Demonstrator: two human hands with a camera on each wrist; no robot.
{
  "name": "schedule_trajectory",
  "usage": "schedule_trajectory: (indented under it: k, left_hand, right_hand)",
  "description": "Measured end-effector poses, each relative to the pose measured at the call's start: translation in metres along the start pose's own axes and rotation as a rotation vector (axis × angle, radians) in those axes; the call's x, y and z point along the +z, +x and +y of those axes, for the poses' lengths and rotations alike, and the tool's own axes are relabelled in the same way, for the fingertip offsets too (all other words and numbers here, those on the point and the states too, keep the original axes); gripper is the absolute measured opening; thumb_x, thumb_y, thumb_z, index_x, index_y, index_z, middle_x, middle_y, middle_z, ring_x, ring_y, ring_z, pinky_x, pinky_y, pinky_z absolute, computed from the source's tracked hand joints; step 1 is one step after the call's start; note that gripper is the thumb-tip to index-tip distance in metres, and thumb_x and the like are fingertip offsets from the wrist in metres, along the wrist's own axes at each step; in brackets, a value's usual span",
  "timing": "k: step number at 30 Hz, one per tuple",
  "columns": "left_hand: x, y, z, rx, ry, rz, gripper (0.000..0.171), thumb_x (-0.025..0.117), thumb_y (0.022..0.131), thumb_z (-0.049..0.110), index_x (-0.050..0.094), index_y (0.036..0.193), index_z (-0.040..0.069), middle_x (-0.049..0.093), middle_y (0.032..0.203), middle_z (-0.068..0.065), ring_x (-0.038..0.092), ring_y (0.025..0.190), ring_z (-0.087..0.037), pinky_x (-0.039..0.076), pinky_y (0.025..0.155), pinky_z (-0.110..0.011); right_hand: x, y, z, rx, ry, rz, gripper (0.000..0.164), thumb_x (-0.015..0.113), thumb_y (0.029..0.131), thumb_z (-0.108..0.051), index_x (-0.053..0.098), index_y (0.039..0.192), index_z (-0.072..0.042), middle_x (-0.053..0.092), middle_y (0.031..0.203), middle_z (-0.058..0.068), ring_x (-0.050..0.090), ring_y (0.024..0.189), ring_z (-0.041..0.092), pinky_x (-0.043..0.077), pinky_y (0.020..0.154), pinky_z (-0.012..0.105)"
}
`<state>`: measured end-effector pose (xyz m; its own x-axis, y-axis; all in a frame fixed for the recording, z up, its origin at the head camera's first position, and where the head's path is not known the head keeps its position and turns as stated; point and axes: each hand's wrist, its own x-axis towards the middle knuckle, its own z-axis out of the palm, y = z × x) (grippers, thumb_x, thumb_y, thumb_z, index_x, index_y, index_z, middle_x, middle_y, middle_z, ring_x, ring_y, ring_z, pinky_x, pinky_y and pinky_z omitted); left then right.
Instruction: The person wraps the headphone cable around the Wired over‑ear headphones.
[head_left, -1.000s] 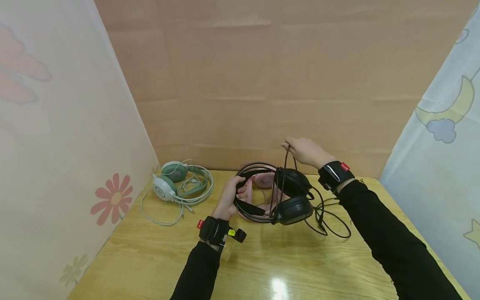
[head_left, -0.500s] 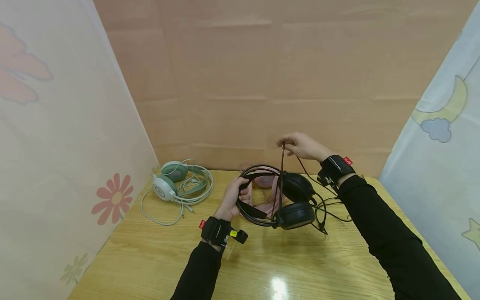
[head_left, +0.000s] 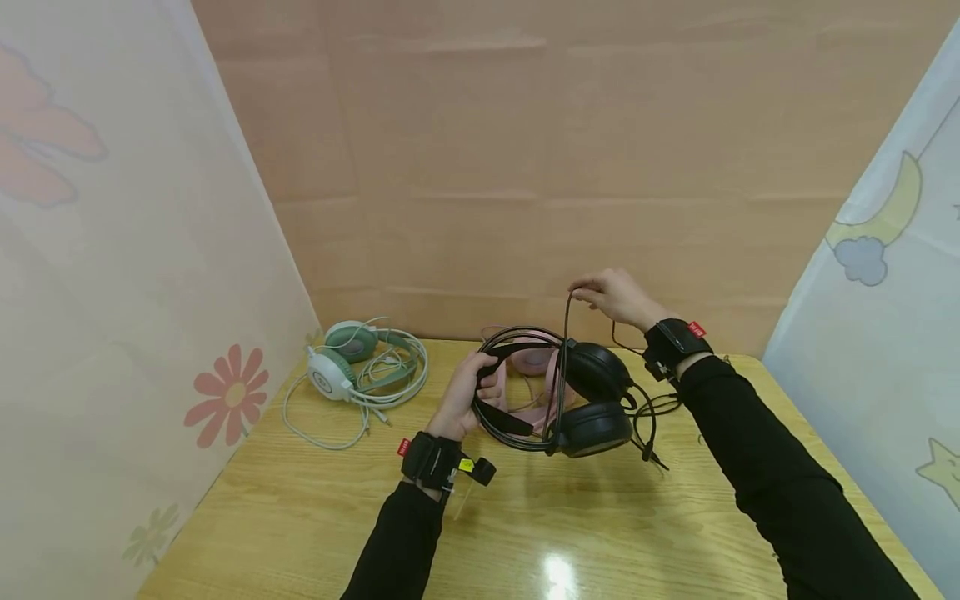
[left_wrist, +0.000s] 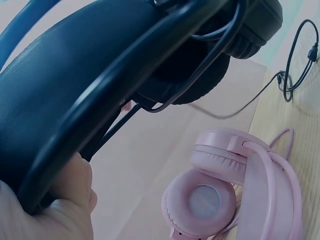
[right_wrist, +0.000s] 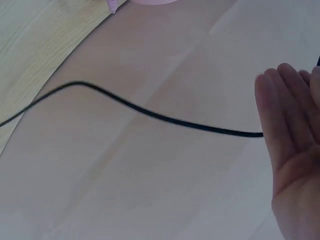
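Observation:
Black over-ear headphones [head_left: 596,429] are held above the table, tilted, ear cups to the right. My left hand [head_left: 456,402] grips their headband [left_wrist: 65,85], with the thumb and fingers around it. Several turns of black cable [head_left: 487,346] circle the headband and pass by the ear cups. Up and to the right, my right hand [head_left: 618,300] pinches a raised stretch of that cable. In the right wrist view the cable [right_wrist: 170,120] trails away from the fingers of the right hand [right_wrist: 300,150]; the pinching fingertips are partly out of frame.
Pink headphones [left_wrist: 217,160] lie on the table [head_left: 300,517] behind the black pair, partly hidden in the head view. White and green headphones [head_left: 330,375] with a coiled pale cable rest at the left. Black cable [head_left: 660,406] lies on the right. A brown-papered wall closes the back.
My right hand rose and went left, then came back right, still pinching the cable. Less loose cable lies on the right. The left hand and black headphones shifted slightly right.

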<state>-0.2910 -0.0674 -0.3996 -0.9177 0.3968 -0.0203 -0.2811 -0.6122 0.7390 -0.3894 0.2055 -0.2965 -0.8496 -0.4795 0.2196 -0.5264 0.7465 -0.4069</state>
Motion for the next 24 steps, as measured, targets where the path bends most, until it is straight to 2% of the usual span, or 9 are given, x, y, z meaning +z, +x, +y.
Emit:
schedule_trajectory:
  k: [5,11,16,21,24]
  left_hand:
    - [-0.002,-0.002,0.001,-0.013,-0.020,-0.032,0.014,0.045,0.098,0.011,0.040,0.087,0.017,0.028,0.057,0.006,0.032,0.036,0.000,0.026,0.037,-0.012]
    - [-0.003,-0.002,0.001,-0.035,0.001,-0.069,0.006,0.043,0.099,0.012,0.041,0.095,0.017,0.028,0.059,0.006,0.032,0.037,0.000,0.026,0.037,-0.012]
    - [-0.002,-0.003,0.001,-0.053,0.013,-0.102,0.006,0.040,0.100,0.012,0.042,0.096,0.016,0.027,0.058,0.006,0.032,0.037,0.001,0.025,0.037,-0.012]
    - [-0.003,-0.004,0.005,-0.081,-0.089,-0.132,0.011,0.036,0.101,0.014,0.046,0.106,0.015,0.026,0.059,0.007,0.029,0.038,0.002,0.030,0.036,-0.011]
    - [-0.005,-0.004,0.008,-0.099,-0.144,-0.151,0.010,0.035,0.102,0.016,0.044,0.100,0.012,0.022,0.060,0.008,0.027,0.040,0.002,0.033,0.036,-0.011]
  right_hand:
    - [0.001,0.000,0.002,0.027,-0.091,0.075,0.027,0.058,0.099,-0.027,0.071,0.115,-0.009,0.073,0.109,0.014,0.068,0.099,0.033,0.053,0.080,0.047]
    - [0.006,0.000,-0.003,0.012,-0.091,0.106,0.025,0.058,0.099,-0.028,0.072,0.113,-0.011,0.075,0.104,0.009,0.069,0.099,0.031,0.053,0.081,0.048]
    - [0.012,0.001,-0.006,0.001,-0.090,0.069,0.027,0.057,0.100,-0.029,0.071,0.112,-0.010,0.075,0.099,0.008,0.069,0.097,0.030,0.053,0.081,0.048]
    - [0.015,-0.003,0.004,-0.003,-0.071,0.033,0.026,0.057,0.100,-0.025,0.071,0.108,-0.004,0.075,0.090,0.012,0.070,0.087,0.031,0.052,0.071,0.041]
    - [0.016,-0.008,0.014,0.012,-0.034,0.002,0.025,0.057,0.100,-0.021,0.071,0.107,-0.001,0.074,0.085,0.012,0.068,0.073,0.023,0.051,0.063,0.033]
